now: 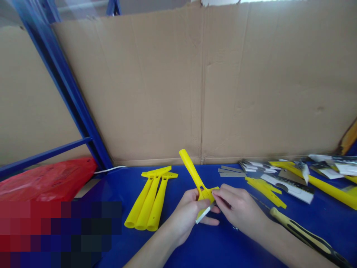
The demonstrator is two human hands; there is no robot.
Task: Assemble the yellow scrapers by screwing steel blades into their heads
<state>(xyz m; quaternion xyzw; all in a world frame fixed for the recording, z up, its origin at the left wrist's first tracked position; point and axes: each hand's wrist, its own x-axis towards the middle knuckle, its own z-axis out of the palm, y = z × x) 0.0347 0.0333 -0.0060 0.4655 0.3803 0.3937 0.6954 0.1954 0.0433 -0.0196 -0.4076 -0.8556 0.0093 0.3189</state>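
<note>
A yellow plastic scraper with a hollow tube handle is held over the blue table, its handle pointing up and away to the left. My left hand is closed around its wide head, and a flat metal blade shows along the head's near edge. My right hand pinches at the right side of the head; whatever is between the fingertips is too small to make out. To the left lie three similar yellow scraper handles, side by side. A screwdriver with a cream and black handle lies beside my right forearm.
Several thin metal blades lie behind my right hand. Flat yellow plastic pieces and white-and-black packets are to the right, near a long yellow handle. Cardboard stands behind the table. A red bag sits at left.
</note>
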